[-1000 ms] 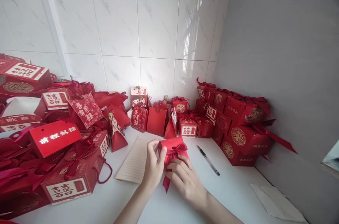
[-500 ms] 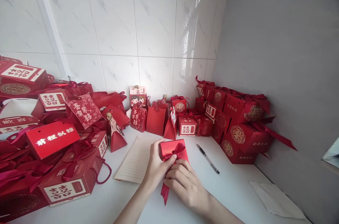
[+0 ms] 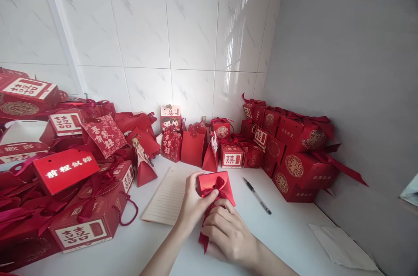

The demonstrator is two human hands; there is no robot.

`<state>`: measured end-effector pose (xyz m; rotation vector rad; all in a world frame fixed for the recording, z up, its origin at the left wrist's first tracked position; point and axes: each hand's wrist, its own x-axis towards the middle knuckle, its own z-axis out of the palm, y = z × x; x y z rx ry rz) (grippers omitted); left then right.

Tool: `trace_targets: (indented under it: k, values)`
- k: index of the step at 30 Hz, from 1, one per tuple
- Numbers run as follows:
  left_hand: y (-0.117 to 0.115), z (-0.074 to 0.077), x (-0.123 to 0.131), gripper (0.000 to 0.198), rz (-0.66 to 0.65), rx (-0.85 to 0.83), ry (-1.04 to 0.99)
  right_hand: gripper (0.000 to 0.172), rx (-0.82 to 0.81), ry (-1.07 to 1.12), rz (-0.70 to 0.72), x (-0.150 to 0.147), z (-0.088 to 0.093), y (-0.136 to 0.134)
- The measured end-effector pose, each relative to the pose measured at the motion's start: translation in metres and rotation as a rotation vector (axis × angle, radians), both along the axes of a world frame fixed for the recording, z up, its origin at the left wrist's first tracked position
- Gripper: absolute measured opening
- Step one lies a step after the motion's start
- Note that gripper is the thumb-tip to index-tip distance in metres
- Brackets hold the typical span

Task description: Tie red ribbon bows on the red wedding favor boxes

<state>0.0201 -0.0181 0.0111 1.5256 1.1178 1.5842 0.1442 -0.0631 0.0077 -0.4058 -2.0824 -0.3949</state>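
A small red gift box (image 3: 218,184) with a dark red ribbon bow sits on the white table (image 3: 287,228) in front of me. My left hand (image 3: 193,206) grips its left side, thumb on the top edge. My right hand (image 3: 228,232) is curled over its lower front, fingers closed on the ribbon (image 3: 204,239), whose tail hangs below. The box's lower part is hidden behind my right hand.
A lined notepad (image 3: 166,197) lies left of the box, a black pen (image 3: 257,195) right of it. Piles of red gift boxes fill the left side (image 3: 81,219), the back (image 3: 231,156) and the right corner (image 3: 297,171). A white tissue (image 3: 342,247) lies at the near right.
My right hand has slid down the box front toward me, pulling on the ribbon. The left hand has shifted slightly on the box's left side. The box stays in place.
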Motion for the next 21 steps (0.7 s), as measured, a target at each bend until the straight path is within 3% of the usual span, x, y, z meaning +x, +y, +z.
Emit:
trace_targets:
  k: [3,7,10,16,21]
  values:
    - [0.003,-0.002,-0.003,0.054,-0.113,-0.097,0.005,0.024,-0.128,0.131,-0.004,0.013,0.008,0.004]
    - [0.004,-0.008,-0.004,0.059,-0.156,-0.067,0.048,0.029,-0.537,0.504,-0.281,0.035,0.018,0.018]
    - [0.003,-0.013,-0.001,0.051,-0.157,-0.003,0.037,0.04,-0.766,0.587,-0.4,0.038,0.021,0.025]
    - [-0.002,-0.012,0.003,0.039,-0.117,0.044,0.088,0.032,-0.737,0.495,-0.511,0.026,0.02,0.026]
    - [-0.005,-0.003,0.0,0.012,-0.063,0.15,0.274,0.025,-0.776,0.529,-0.375,0.027,0.015,0.026]
